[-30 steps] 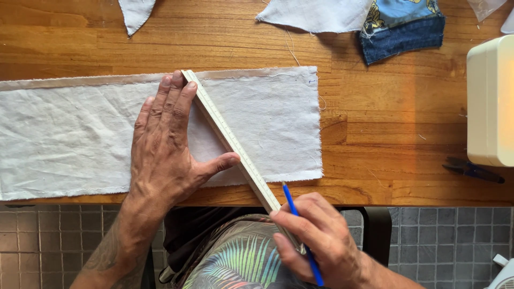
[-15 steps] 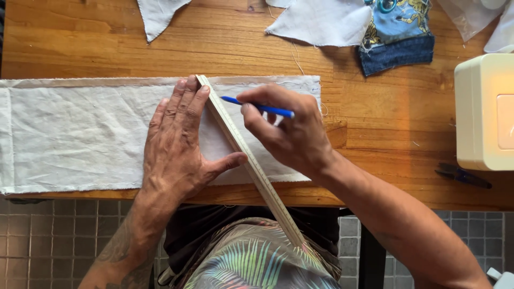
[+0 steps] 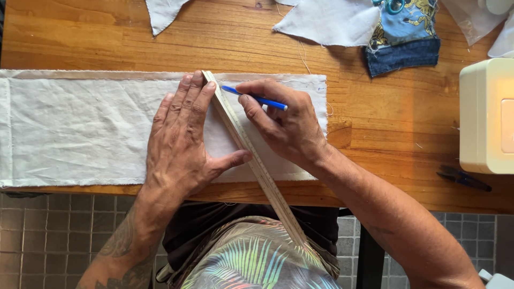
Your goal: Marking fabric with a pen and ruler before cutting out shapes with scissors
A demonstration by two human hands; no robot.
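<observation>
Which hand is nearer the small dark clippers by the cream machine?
Right. The right hand holds a blue pen left of the clippers; the left hand lies farther left on the ruler.

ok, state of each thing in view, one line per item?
white cloth strip: spread flat on the wooden table.
ruler: diagonal across the cloth, near end past the table edge.
left hand: pressed flat on the ruler and cloth.
right hand: holding the pen.
blue pen: tip at the ruler's far end.
denim piece: lying at the far edge.
</observation>
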